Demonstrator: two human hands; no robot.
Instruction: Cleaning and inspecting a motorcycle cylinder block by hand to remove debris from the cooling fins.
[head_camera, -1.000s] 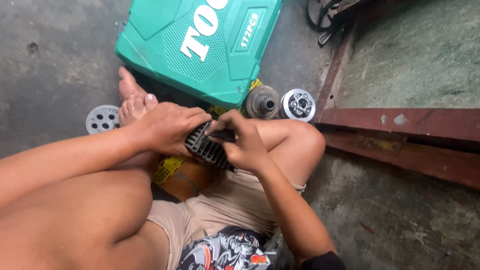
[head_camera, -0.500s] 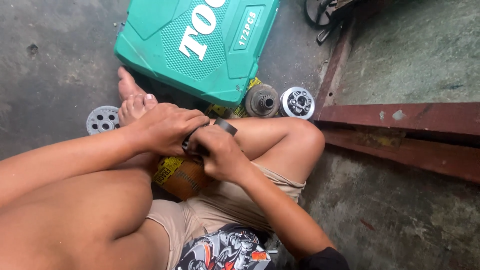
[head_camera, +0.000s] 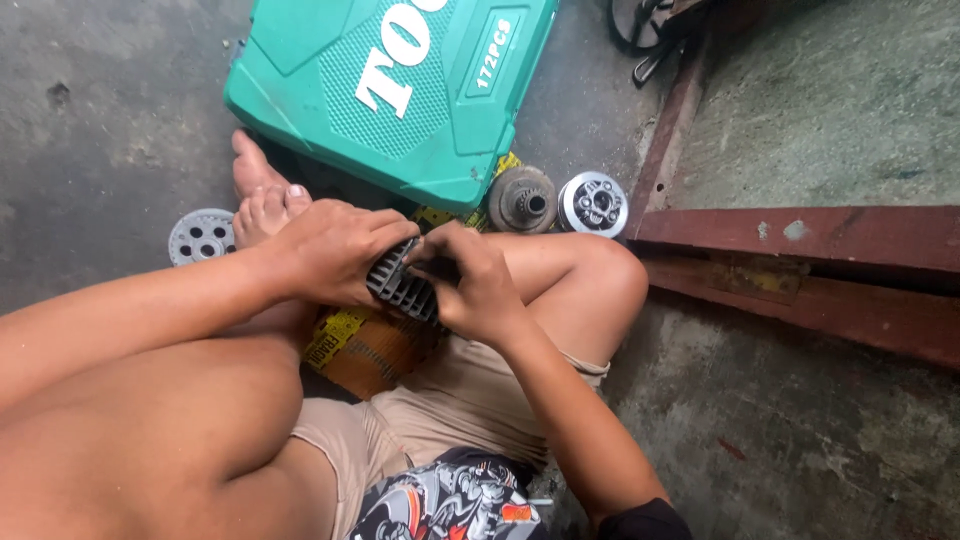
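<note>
One green case (head_camera: 390, 95) with white lettering lies on the floor (head_camera: 110, 110) ahead, its top cut off. Below it an orange box (head_camera: 365, 350) with a yellow label sits half hidden under the legs. Both hands, left (head_camera: 335, 250) and right (head_camera: 470, 285), clasp a dark finned part (head_camera: 400, 290) over it. Three round metal pieces (head_camera: 522, 198) (head_camera: 592, 203) (head_camera: 200, 235) lie nearby.

Grey concrete floor (head_camera: 110, 120) carries a green tool case (head_camera: 390, 90), round drum part (head_camera: 522, 199), shiny hub (head_camera: 592, 204), holed disc (head_camera: 200, 236).
</note>
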